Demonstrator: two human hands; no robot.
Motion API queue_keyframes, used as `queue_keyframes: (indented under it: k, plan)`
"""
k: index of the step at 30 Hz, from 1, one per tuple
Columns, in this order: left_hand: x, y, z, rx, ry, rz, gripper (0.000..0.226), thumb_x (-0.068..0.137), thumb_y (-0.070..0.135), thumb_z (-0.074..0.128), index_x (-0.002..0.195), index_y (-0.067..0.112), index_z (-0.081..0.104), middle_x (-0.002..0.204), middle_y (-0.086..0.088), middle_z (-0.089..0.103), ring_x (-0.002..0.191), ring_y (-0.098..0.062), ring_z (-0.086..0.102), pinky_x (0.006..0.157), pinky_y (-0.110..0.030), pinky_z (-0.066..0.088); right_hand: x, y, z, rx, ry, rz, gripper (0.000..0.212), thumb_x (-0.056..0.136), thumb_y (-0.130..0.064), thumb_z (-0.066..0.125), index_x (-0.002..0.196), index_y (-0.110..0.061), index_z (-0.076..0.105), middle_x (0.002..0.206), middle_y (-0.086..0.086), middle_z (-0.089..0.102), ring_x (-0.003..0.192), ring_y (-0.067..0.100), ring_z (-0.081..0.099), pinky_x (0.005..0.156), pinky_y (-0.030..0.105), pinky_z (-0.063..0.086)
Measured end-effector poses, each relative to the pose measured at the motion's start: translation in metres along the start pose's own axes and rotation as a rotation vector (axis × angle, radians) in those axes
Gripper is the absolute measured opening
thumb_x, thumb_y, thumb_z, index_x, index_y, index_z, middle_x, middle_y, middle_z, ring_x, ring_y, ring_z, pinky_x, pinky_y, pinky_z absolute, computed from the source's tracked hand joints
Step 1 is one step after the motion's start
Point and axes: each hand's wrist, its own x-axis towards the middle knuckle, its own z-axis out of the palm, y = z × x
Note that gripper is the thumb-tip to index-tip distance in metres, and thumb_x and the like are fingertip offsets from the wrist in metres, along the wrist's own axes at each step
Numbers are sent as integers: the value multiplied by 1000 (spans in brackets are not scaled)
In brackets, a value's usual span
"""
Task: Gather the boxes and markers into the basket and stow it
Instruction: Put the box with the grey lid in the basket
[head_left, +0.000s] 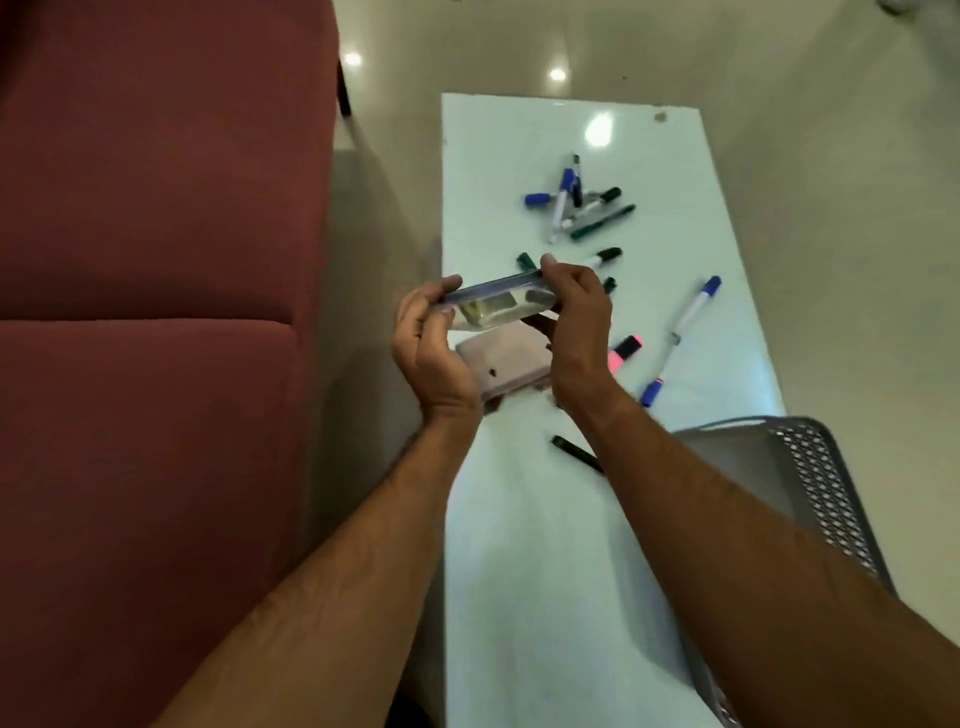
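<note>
We look down on a long white glossy tabletop (519, 597) standing beside a dark red upholstered sofa (156, 260). Scattered across its far half we see a loose heap of blue- and green-capped whiteboard markers (576, 200), a lone blue-capped white marker (693, 306) further right, a pink highlighter (626, 349) and a short blue-and-red marker (652, 391) near it. A dark green pen (574, 453) lies nearer to us, partly under our right forearm. At the table's right edge stands a grey metal mesh basket (826, 493), and our right arm crosses in front of its rim.

Our left hand (431, 353) and right hand (576, 322) are both closed around the ends of a small clear plastic box with a blue lid (493, 301), lifted above the table and tilted. Its contents are blurred; we make out only yellowish shapes. Directly below it a pale pinkish flat box (501, 364) rests on the table, its edges hidden by both wrists. The basket's near part is cut off by the frame.
</note>
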Motion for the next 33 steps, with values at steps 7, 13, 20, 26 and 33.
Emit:
queue_keyframes:
  k: [7,13,20,26,33]
  plan:
    - [-113,-33,81,-64,-147,-119,34,81,3,49,93,17,77,127,-25,65,126,-26,60,105,-33,52,-13,-13,-151,77,129,-32,11,83,-10,60,91,-11,67,100,11,75,91,16,67,76,36,51]
    - [-191,-60,121,85,-242,-97,49,71,-3,53,114,8,74,134,-12,60,122,-6,59,95,-19,51,-15,-9,-242,8,249,-103,25,75,7,62,93,-10,67,88,1,70,82,15,63,74,30,50]
    - [-243,-97,145,252,-396,-179,56,72,-1,60,120,24,72,130,2,69,122,-17,65,102,-48,56,-16,13,-320,-138,361,-157,29,83,9,65,110,-2,70,99,7,70,83,5,67,70,16,53]
    - [-270,-136,160,386,-528,-187,58,72,-18,48,120,7,71,133,-8,67,130,-16,59,114,-38,48,-13,48,-368,-245,490,-109,32,82,14,66,112,2,72,106,13,74,91,16,70,74,15,56]
    - [-275,-175,166,720,-645,-52,55,74,-21,56,120,5,71,126,-9,70,114,-8,57,98,-6,46,-10,86,-384,-471,550,-111,30,86,10,67,115,1,70,105,8,71,96,19,68,71,3,50]
